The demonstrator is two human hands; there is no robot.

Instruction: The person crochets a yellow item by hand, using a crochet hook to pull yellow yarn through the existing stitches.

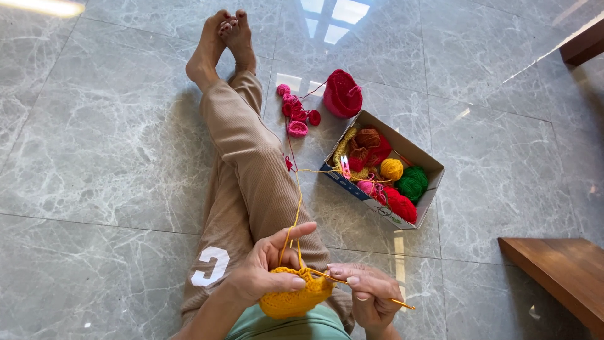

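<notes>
My left hand (267, 267) pinches a yellow crocheted piece (294, 296) over my lap, with the yellow yarn strand (297, 211) looped over its raised forefinger. My right hand (368, 294) grips a golden crochet hook (362, 291) whose tip is in the piece's top edge. The strand runs up across my legs to a cardboard box (434, 182) holding yellow, green, red and brown yarn balls.
I sit on a grey marble floor (100, 145) with crossed legs in tan trousers (245, 157). Small pink and red crocheted bits (296, 113) and a red crocheted pouch (343, 94) lie beyond the box. Wooden furniture (560, 271) stands at the right.
</notes>
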